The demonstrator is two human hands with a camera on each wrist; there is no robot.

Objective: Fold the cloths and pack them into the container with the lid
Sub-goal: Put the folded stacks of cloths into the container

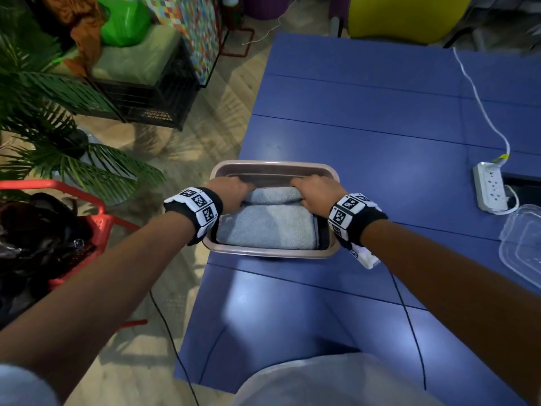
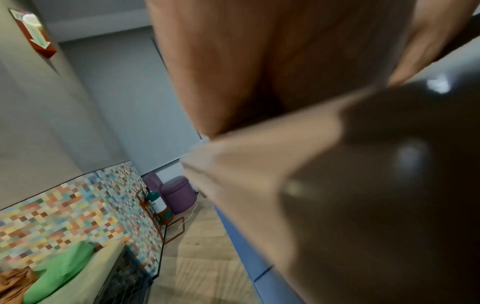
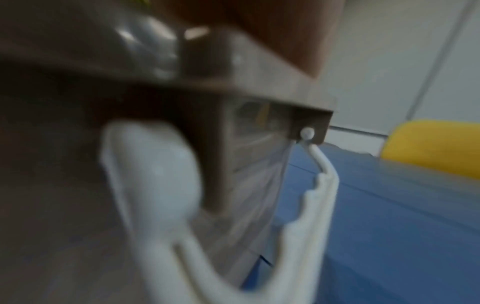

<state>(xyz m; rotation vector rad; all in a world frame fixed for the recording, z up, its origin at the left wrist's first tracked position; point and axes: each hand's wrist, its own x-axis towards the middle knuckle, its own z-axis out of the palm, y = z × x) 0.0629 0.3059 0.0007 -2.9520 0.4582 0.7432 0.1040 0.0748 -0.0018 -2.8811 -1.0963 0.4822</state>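
Observation:
A beige-rimmed container (image 1: pixel 272 164) stands near the left edge of the blue table (image 1: pixel 380 127). One folded light grey cloth (image 1: pixel 266 227) lies flat in its near half. A second folded grey cloth (image 1: pixel 275 195) sits behind it, toward the far wall. My left hand (image 1: pixel 231 190) grips that cloth's left end and my right hand (image 1: pixel 314 194) grips its right end, fingers curled down into the container. The fingertips are hidden by the cloth. In the left wrist view my palm (image 2: pixel 233 61) is against the container rim (image 2: pixel 259 156). The right wrist view is blurred, showing a white clasp (image 3: pixel 319 195).
A clear plastic lid (image 1: pixel 524 244) lies at the table's right edge, near a white power strip (image 1: pixel 490 186) and its cable. A red chair (image 1: pixel 87 200) with dark bags and a potted plant (image 1: pixel 58 127) stand left of the table. A yellow chair (image 1: pixel 404 16) is behind.

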